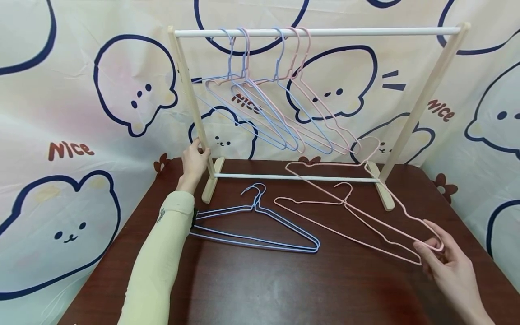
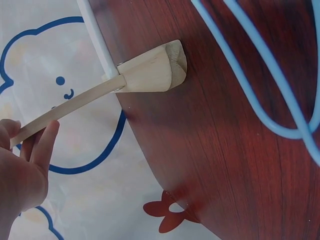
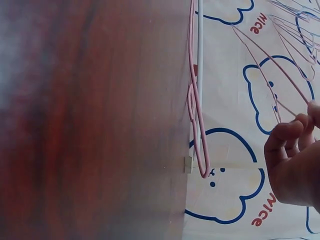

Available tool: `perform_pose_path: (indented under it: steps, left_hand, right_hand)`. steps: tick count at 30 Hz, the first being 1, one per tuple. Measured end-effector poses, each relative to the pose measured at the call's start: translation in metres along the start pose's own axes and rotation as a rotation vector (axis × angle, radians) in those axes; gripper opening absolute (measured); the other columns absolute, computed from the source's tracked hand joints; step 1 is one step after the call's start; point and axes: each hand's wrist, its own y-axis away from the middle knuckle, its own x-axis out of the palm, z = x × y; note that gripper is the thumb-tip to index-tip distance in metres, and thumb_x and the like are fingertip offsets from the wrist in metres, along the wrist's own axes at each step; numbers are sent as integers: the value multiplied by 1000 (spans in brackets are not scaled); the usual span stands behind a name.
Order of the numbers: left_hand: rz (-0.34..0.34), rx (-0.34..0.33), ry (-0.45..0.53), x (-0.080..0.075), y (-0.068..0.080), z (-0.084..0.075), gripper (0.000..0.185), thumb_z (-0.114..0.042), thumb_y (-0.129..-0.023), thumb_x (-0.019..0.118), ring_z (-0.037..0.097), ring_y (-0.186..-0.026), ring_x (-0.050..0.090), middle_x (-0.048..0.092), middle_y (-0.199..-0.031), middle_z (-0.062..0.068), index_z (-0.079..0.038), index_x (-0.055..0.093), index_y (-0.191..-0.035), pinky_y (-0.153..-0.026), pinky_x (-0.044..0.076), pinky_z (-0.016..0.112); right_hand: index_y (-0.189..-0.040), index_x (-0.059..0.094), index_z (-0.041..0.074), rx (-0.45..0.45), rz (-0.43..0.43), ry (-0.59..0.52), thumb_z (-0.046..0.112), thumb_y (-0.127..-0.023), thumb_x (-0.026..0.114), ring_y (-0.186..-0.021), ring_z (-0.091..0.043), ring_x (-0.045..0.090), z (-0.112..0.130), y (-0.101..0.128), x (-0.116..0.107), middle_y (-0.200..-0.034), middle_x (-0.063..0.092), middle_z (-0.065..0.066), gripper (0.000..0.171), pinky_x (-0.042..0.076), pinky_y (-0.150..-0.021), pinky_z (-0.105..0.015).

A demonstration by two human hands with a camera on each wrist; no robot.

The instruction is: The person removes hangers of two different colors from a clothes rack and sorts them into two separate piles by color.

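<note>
1. Behind everything, a pale cloth backdrop [image 1: 61,90] printed with navy-outlined bears and the word "Nice"; in front of it, a dark reddish wood-grain table [image 1: 260,289].
2. Standing at the table's far edge, a small garment rack [image 1: 317,32]: white top rail, slanted pale wooden posts, a thin white lower bar, wooden feet.
3. Hanging on the top rail, a bunch of hung hangers [image 1: 276,113], blue and pink wire, crowded together left of centre.
4. Lying flat on the table near the left sleeve, two blue hangers [image 1: 260,225], stacked, hooks pointing toward the rack.
5. Just right of those, a second pink hanger [image 1: 321,205] flat on the table, partly under the lifted one.
6. Raised and tilted, the pink hanger [image 1: 365,198]: thin wire, notched shoulders, hook up near the rack's right foot, lower corner down in the right hand.
7. Left hand [image 1: 195,162] wrapped loosely round the left post low down, fingers curled on the wood; confirmed by the left wrist view, with the left foot [image 2: 155,67] just beyond.
8. Right hand [image 1: 443,262] pinching the pink hanger's end corner between thumb and fingertips.
9. Judged best handling: post kept braced so the light rack stays put; pinch kept firm, since a corner hold lets the wire swing; hook turned upward and carried clear of the lower bar and the crowded bunch, toward the open rail on the right.
</note>
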Motion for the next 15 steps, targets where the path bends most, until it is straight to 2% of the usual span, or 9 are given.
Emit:
perform_pose_path:
  steps: [5, 10, 15]
  left_hand:
    - [-5, 6, -3, 0, -1, 1, 43, -21, -101, 55, 37, -90, 71, 70, -107, 22, -14, 51, -143, -71, 57, 47]
    - [-10, 11, -6, 0, -2, 3, 42, -19, -101, 55, 37, -89, 71, 70, -106, 22, -13, 52, -143, -71, 57, 47]
    - [-9, 14, -7, 1, -2, 2, 41, -19, -101, 55, 38, -89, 70, 70, -106, 23, -12, 53, -141, -71, 57, 48]
  right_hand:
    - [-150, 41, 22, -10, 95, 22, 11, -99, 61, -48, -13, 49, -4, 4, -2, -73, 50, 12, 56, 40, -41, -30]
    - [-149, 42, 14, -34, 135, 26, 9, -99, 60, -48, -13, 48, -6, 6, -2, -74, 50, 13, 54, 38, -40, -30]
    - [-149, 41, 21, -4, 187, 29, 14, -100, 60, -48, -16, 47, -8, 6, -4, -74, 48, 10, 54, 36, -40, -32]
